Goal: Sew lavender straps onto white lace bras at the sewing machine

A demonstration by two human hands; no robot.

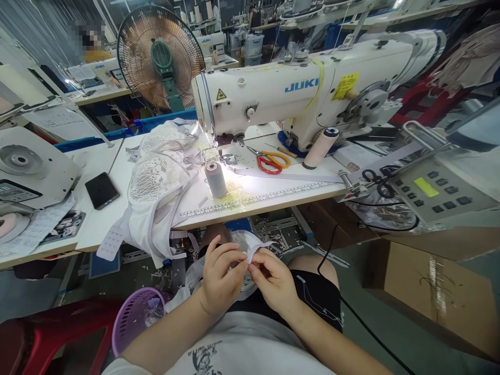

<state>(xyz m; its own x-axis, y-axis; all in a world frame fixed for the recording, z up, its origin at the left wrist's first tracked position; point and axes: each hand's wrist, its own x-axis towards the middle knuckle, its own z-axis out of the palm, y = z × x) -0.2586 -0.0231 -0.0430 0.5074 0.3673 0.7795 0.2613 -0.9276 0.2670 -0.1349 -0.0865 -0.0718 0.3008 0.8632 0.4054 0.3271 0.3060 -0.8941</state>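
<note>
Over my lap, my left hand point(223, 275) and my right hand point(273, 277) meet fingertip to fingertip, both pinching the edge of a white bra point(253, 244). Its lace and straps hang down between my forearms and onto my lap, partly hidden by the hands. Ahead on the table, a pile of white lace bras point(156, 172) spills over the front edge. To its right stand a grey thread spool point(215, 180) and the white sewing machine point(265, 91), whose lamp lights the needle area. Red-and-orange scissors point(269, 160) lie beside it.
A ruler strip point(258, 200) runs along the table edge. A phone point(101, 190) lies left, a pink thread cone point(321, 148) stands right. Below are a purple basket point(135, 317), a red stool point(58, 333) and a cardboard box point(433, 291). A fan point(161, 57) stands behind the table.
</note>
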